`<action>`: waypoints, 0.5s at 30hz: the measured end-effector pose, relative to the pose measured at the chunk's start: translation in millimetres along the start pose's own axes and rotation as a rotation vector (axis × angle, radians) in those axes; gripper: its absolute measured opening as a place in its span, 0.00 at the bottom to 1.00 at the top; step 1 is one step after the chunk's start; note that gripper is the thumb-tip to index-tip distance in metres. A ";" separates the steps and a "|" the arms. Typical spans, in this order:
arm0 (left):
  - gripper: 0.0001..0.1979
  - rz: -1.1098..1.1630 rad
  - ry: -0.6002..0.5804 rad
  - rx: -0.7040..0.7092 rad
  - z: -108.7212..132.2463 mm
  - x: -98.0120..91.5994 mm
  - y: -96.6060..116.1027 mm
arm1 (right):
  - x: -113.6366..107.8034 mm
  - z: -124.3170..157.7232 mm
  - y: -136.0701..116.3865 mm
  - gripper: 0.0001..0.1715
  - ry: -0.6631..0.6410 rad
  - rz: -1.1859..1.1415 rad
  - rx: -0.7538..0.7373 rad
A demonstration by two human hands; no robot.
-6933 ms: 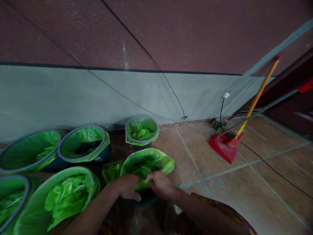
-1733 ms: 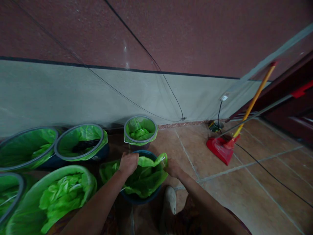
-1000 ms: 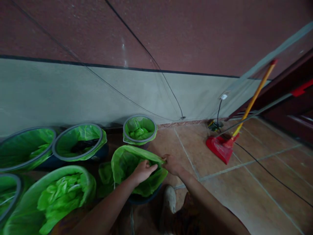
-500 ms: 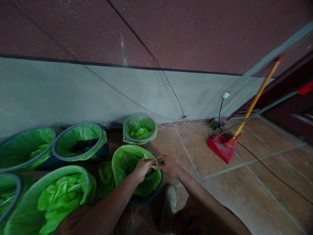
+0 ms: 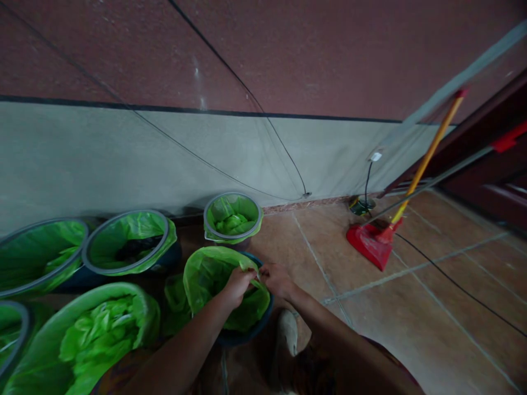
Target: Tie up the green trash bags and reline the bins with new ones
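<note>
A green plastic bag (image 5: 198, 274) lines a dark blue bin (image 5: 267, 319) on the floor in front of me, its edge folded over part of the rim. Over the bin's far right side, my left hand (image 5: 237, 286) pinches the edge of the bag. Close beside it, my right hand (image 5: 278, 281) grips the same edge with its fingers closed. A twisted strip of the bag stretches between the two hands. The bin's inside is shadowed, so its bottom is hidden. My shoe (image 5: 287, 332) stands just right of the bin.
Several lined bins stand at the left, including a grey-rimmed one (image 5: 127, 269) and one with crumpled green bags (image 5: 102, 334). A small lined bin (image 5: 233, 239) is by the wall. At right are a red dustpan (image 5: 370, 246) with a yellow handle, a tin (image 5: 362, 206) and a black cable (image 5: 457, 293).
The view has shifted slightly, so things appear a little further left. Both hands keep hold of the bag's edge, almost in the same place on the bin.
</note>
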State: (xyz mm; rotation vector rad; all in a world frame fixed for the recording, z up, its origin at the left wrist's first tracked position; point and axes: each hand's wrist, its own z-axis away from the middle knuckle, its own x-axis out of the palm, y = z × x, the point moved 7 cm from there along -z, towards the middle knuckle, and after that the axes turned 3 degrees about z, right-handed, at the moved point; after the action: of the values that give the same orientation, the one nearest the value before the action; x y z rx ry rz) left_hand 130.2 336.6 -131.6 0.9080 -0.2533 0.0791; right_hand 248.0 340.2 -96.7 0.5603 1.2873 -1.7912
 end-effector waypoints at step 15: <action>0.12 0.005 -0.051 0.066 11.4 2.3 31.2 | -17.5 0.8 6.8 0.12 0.124 -0.010 0.069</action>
State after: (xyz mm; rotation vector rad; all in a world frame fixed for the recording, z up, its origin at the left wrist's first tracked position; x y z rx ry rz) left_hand 124.9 346.7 -100.3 0.9758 -0.3016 0.0689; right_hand 263.4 345.1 -87.1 0.7148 1.3170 -1.8386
